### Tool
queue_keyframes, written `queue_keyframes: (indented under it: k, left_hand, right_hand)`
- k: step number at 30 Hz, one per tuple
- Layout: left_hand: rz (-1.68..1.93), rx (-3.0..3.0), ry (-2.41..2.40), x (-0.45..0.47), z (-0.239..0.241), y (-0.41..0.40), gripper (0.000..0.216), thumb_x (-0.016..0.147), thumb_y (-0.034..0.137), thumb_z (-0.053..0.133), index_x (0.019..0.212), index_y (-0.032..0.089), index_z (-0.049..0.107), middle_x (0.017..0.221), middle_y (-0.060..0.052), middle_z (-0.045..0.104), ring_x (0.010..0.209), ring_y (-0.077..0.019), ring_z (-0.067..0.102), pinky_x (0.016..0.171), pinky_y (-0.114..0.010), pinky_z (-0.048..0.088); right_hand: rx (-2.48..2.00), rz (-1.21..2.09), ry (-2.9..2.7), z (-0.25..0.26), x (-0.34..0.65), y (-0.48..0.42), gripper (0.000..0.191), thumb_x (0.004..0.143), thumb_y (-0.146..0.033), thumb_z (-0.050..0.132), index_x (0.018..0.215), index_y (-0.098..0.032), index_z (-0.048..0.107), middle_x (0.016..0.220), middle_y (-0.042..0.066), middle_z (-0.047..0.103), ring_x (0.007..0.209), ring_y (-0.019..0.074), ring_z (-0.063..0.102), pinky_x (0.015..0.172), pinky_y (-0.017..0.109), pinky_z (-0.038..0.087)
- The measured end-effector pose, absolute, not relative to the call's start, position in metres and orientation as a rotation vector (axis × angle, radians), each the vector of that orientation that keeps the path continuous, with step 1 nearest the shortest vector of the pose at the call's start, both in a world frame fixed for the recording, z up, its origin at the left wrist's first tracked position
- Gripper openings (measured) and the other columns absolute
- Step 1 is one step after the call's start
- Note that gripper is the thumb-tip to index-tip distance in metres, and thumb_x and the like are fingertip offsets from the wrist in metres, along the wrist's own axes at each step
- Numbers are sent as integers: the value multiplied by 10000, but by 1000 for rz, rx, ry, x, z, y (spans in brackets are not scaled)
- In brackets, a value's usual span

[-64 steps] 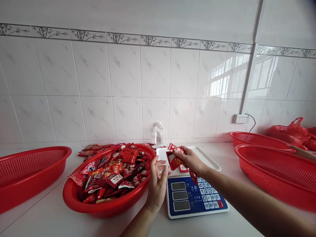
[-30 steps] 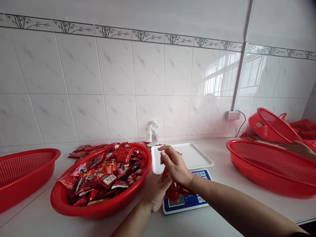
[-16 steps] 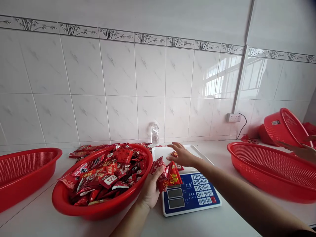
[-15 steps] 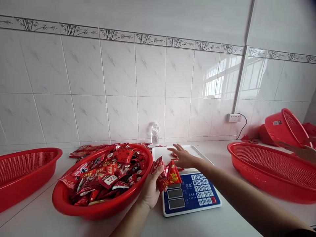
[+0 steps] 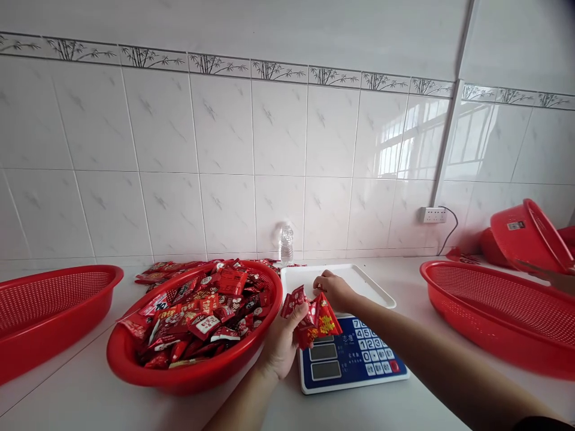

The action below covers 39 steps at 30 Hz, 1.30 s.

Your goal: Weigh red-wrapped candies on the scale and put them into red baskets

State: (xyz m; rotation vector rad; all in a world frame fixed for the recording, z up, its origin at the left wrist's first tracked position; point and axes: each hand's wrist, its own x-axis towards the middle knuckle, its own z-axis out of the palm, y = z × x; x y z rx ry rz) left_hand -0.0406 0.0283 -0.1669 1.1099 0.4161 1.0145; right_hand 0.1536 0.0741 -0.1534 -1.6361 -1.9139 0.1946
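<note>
My left hand (image 5: 281, 341) is closed around a bunch of red snack packets (image 5: 311, 318), one of them with yellow print, held up in front of the scale's display. My right hand (image 5: 335, 291) reaches over the white tray (image 5: 366, 281) of the digital scale (image 5: 348, 362). Its fingers are curled together low at the tray, and whatever is in them is hidden. Left of the scale, a red plastic basket (image 5: 188, 383) is heaped with small red snack packets (image 5: 202, 305).
Another red basket (image 5: 58, 317) stands at far left, and one (image 5: 485, 341) right of the scale. Loose packets (image 5: 157, 272) and a clear bottle (image 5: 286, 244) lie along the wall. At far right, another person's hand (image 5: 539, 272) is by a tilted red basket (image 5: 516, 236).
My right hand's spread fingers have curled together over the tray, and the red packet visible beside them is out of sight. The left hand keeps its packets. The view has shifted slightly.
</note>
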Motion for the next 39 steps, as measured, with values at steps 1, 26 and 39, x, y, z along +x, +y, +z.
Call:
queue_keyframes:
  k: [1,26,39]
  left_hand:
    - [1016,1119,409,-41,-167,28,336,758,417,716,944,153,620,763,-12,602,627,-115,559,408,-180,454]
    - [1298,1611,379,-39,-163,7,834,675,225,786,1384,255,347,1245,-97,571,1173,-276,527,982,-380,427]
    - [1227,1553,355,-32,-183,8,1128,612,108,789,1475,372,113,1521,-94,255,1374,-274,289,1087,-379,324]
  right_hand:
    - [-1618,222,-1872,-153,154,75,143,792,-221,587,905,-179,664,991,82,562,775,167,566,707,285,403]
    - [-773,1203,-1395,-133,92,-33,861,641,-315,823,1366,-264,361,1222,67,581,1117,215,559,1013,403,399]
    - [-909,788,-1667,-143,88,-45,584,682,-100,682,1213,-305,551,1291,30,528,1151,210,531,970,360,448]
